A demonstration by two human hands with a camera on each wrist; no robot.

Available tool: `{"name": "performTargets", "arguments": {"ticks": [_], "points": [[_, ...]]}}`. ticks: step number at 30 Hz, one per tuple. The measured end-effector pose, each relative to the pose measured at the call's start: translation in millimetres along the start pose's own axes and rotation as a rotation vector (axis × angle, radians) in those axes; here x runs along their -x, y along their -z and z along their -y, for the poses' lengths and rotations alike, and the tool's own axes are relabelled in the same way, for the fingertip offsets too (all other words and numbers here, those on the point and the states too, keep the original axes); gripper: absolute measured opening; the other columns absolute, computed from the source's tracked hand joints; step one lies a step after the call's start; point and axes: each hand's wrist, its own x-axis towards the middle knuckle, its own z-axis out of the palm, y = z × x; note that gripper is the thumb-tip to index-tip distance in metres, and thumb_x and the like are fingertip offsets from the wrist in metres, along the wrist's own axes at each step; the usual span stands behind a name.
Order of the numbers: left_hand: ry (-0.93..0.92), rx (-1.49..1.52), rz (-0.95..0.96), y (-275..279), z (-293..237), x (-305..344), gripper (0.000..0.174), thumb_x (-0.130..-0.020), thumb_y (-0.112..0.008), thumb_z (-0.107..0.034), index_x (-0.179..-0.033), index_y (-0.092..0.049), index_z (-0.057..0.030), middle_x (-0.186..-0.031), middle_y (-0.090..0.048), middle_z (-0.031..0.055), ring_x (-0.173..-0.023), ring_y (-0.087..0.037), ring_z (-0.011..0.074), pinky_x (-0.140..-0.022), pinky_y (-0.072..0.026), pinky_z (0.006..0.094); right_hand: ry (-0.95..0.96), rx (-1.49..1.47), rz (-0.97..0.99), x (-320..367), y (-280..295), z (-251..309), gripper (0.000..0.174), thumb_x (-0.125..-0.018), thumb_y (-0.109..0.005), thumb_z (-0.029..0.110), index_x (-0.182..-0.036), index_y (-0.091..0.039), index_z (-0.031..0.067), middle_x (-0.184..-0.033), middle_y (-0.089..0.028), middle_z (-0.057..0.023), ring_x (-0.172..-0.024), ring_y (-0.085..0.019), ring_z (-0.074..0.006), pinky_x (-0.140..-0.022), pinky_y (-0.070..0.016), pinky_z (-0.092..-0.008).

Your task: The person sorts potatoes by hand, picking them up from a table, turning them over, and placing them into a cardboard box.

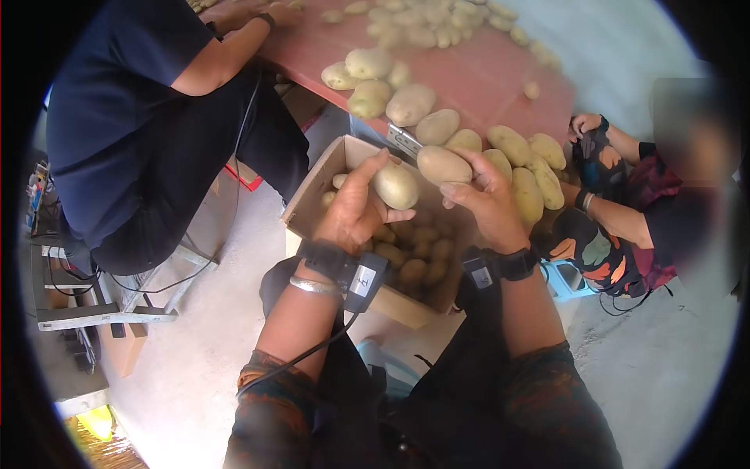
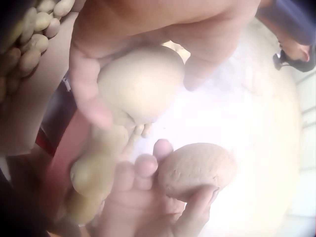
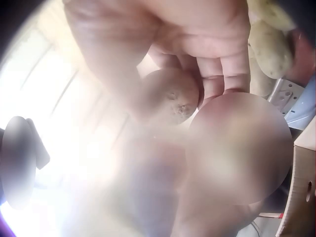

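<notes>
My left hand (image 1: 350, 209) holds a pale yellow potato (image 1: 396, 186) between thumb and fingers. In the left wrist view that potato (image 2: 143, 84) looks smooth and rounded. Beside it my right hand (image 1: 498, 209) grips a longer, browner potato (image 1: 443, 165) with the thumb along its near side. The right wrist view shows small rough pits at the end of this potato (image 3: 170, 96). Both hands are raised over a cardboard box (image 1: 312, 191) that has many potatoes (image 1: 422, 252) lying inside.
More potatoes (image 1: 412, 105) line the near edge of a reddish table (image 1: 488, 86), beside a metal bracket (image 1: 403, 141). A person in dark clothes (image 1: 148, 141) sits at the left; another (image 1: 625, 227) is at the right, near a light blue stool (image 1: 566, 281).
</notes>
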Motion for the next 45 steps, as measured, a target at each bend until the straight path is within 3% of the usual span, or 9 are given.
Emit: {"name": "performTargets", "arguments": {"ticks": [12,16,19,24,31,34,36,40,45], "points": [[0.044,-0.214,0.111,-6.3,7.5,2.6,0.049,-0.085,-0.051,-0.044,-0.117,-0.047,-0.0071,-0.107,-0.056,0.007,-0.092,-0.058,0.0178,-0.063,-0.0533,0.0356,0.386,0.155,0.006,0.0,-1.3,-27.1,0.048,-0.072,-0.071,0.006,-0.115,-0.048,0.0007,-0.1,-0.054,-0.0059,-0.089,-0.053,-0.0101,-0.076,-0.0463,-0.0234],[0.056,-0.185,0.158,-6.5,8.1,0.3,0.052,-0.086,-0.047,-0.047,-0.117,-0.045,-0.0049,-0.108,-0.055,0.0108,-0.094,-0.058,0.0228,-0.064,-0.0533,0.0373,0.27,0.019,-0.029,2.4,-4.8,-17.4,0.042,-0.078,-0.065,0.01,-0.115,-0.047,0.0017,-0.1,-0.054,-0.0074,-0.086,-0.055,-0.0127,-0.073,-0.048,-0.0247],[0.051,-0.088,0.162,-0.9,-0.3,-4.2,0.053,-0.087,-0.044,-0.048,-0.117,-0.043,-0.0041,-0.108,-0.055,0.0138,-0.095,-0.058,0.0273,-0.065,-0.0532,0.0393,0.125,-0.211,-0.082,3.2,5.1,-10.2,0.031,-0.088,-0.044,0.018,-0.115,-0.045,0.0025,-0.106,-0.052,-0.012,-0.089,-0.058,-0.021,-0.065,-0.0512,-0.0327],[-0.053,-0.065,0.03,2.4,-9.0,-4.9,0.046,-0.088,-0.043,-0.043,-0.111,-0.044,-0.0031,-0.104,-0.055,0.0162,-0.095,-0.056,0.0308,-0.07,-0.0511,0.0427,0.05,-0.449,-0.121,-0.1,14.2,-12.7,0.028,-0.088,-0.041,0.018,-0.111,-0.045,0.0033,-0.101,-0.055,-0.0142,-0.086,-0.059,-0.0257,-0.062,-0.0499,-0.0363],[-0.102,0.022,-0.044,21.9,-20.1,-8.8,0.045,-0.09,-0.036,-0.043,-0.11,-0.045,-0.0042,-0.103,-0.054,0.016,-0.091,-0.056,0.03,-0.069,-0.049,0.0395,-0.024,-0.202,-0.089,3.0,17.0,-16.0,0.026,-0.09,-0.042,0.021,-0.106,-0.051,0.0037,-0.089,-0.058,-0.0104,-0.076,-0.058,-0.016,-0.052,-0.0417,-0.0282],[-0.088,0.007,-0.081,24.9,-21.2,-9.6,0.043,-0.091,-0.034,-0.043,-0.11,-0.045,-0.0056,-0.104,-0.053,0.0156,-0.091,-0.056,0.0302,-0.069,-0.0487,0.0407,-0.182,0.02,-0.047,4.0,11.4,-22.4,0.023,-0.089,-0.048,0.023,-0.098,-0.056,0.0032,-0.083,-0.059,-0.0046,-0.074,-0.056,-0.0117,-0.057,-0.0426,-0.0263],[-0.087,0.015,-0.119,21.5,-20.6,-7.7,0.042,-0.091,-0.034,-0.042,-0.11,-0.046,-0.0062,-0.104,-0.053,0.0154,-0.091,-0.056,0.0302,-0.069,-0.0487,0.0421,-0.034,0.432,0.054,4.2,5.7,-33.6,0.022,-0.087,-0.053,0.024,-0.091,-0.058,0.003,-0.08,-0.058,-0.0005,-0.073,-0.054,-0.0103,-0.061,-0.0432,-0.0247],[-0.062,0.013,-0.105,21.7,-21.5,-13.4,0.04,-0.091,-0.033,-0.041,-0.109,-0.046,-0.0071,-0.106,-0.052,0.0149,-0.094,-0.055,0.03,-0.07,-0.0487,0.0461,-0.007,0.899,0.121,3.5,5.6,-53.6,0.02,-0.079,-0.063,0.019,-0.089,-0.059,0.0021,-0.078,-0.058,-0.0117,-0.07,-0.056,-0.0186,-0.064,-0.0449,-0.0277],[0.004,-0.042,-0.048,9.1,-13.3,-11.3,0.038,-0.09,-0.038,-0.037,-0.112,-0.045,-0.0063,-0.109,-0.053,0.013,-0.095,-0.056,0.0251,-0.073,-0.0499,0.0399,0.135,0.564,-0.006,-6.8,-17.6,-56.4,0.036,-0.075,-0.068,0.021,-0.103,-0.055,0.0017,-0.09,-0.057,-0.0133,-0.072,-0.056,-0.0204,-0.066,-0.0458,-0.028]]}}
